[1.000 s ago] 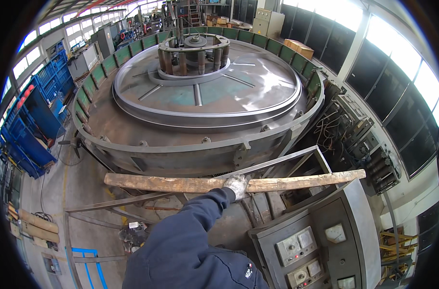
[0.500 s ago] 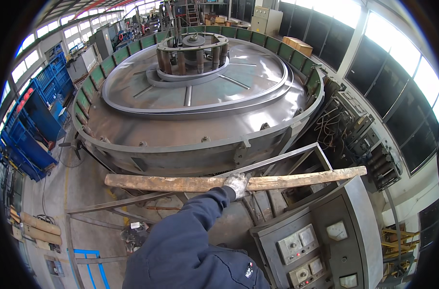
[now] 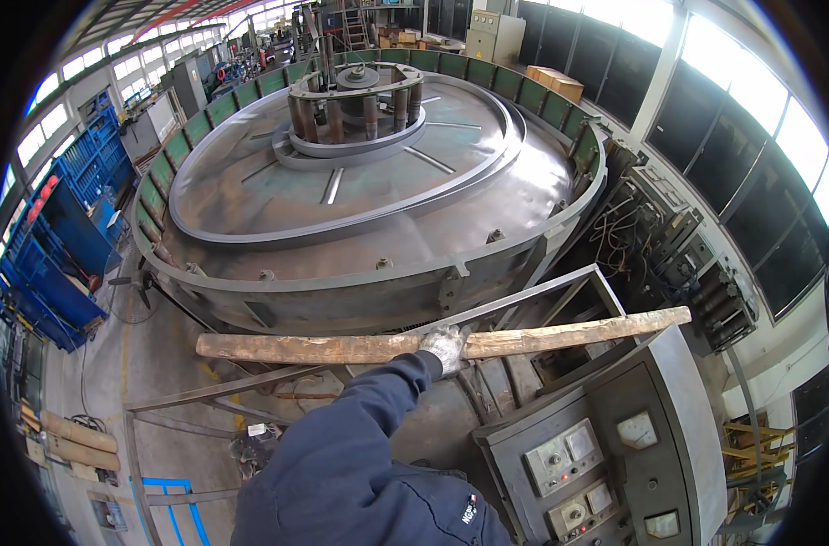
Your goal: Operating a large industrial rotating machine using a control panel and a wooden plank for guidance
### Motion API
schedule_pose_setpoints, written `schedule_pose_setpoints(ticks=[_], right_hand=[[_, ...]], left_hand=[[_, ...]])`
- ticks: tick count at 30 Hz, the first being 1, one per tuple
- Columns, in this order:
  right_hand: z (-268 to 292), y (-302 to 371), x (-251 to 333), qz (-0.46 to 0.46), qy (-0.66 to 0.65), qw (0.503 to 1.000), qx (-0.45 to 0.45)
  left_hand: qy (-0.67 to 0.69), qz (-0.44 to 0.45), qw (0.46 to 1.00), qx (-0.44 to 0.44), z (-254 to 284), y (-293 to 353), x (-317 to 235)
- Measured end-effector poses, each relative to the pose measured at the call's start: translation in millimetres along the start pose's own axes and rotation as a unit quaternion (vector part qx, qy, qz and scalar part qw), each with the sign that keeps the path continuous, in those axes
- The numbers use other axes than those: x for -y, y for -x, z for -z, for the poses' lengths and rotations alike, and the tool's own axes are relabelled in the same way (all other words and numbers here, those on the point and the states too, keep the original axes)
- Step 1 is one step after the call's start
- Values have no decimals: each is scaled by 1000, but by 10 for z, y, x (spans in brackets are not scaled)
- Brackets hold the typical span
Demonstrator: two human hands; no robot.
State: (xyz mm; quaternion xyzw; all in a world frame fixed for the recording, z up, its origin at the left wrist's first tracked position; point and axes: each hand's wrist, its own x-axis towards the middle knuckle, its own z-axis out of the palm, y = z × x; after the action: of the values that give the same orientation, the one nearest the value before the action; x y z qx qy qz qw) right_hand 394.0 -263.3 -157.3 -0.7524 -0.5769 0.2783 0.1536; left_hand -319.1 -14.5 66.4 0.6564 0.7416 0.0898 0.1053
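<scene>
My left hand point(image 3: 443, 350), in a pale, dirty work glove, is closed over a long, rough wooden beam point(image 3: 560, 340). Its dark blue sleeve point(image 3: 341, 446) reaches up from the lower edge. The beam lies crosswise in front of me, its right end near the top of a grey control cabinet. My right hand is out of view. Beyond the beam stands a huge round machine with a broad metal disc point(image 3: 378, 196). In its middle, a ring of upright posts point(image 3: 371, 118) rises under a flat metal ring. A green-lined wall point(image 3: 341, 300) surrounds the disc.
The grey control cabinet point(image 3: 633, 391) with gauges, knobs and red lights stands close at right. A metal railing point(image 3: 223, 393) runs left of me. Cables and machinery point(image 3: 628, 227) crowd the right side. Blue metal panels point(image 3: 59, 241) and cardboard tubes point(image 3: 82, 441) are at left.
The disc has turned, its near side shifting left, and its raised rim sits further left. My view has shifted slightly. My left hand stays on the wooden beam.
</scene>
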Motion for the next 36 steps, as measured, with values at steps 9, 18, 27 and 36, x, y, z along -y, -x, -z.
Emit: schedule_pose_setpoints(ticks=[9, 18, 27, 36], right_hand=[[-161, 83, -164, -101, -237, 965, -44], [-213, 77, 463, -234, -331, 914, -14], [-351, 31, -158, -300, -631, 710, -85], [188, 173, 394, -3, 45, 998, -48]], left_hand=[[18, -4, 1000, 22, 111, -47, -57], [-17, -17, 999, 32, 83, -28, -39], [-8, -26, 999, 28, 59, -96, -87], [11, 1, 1000, 20, 77, -16, -35]])
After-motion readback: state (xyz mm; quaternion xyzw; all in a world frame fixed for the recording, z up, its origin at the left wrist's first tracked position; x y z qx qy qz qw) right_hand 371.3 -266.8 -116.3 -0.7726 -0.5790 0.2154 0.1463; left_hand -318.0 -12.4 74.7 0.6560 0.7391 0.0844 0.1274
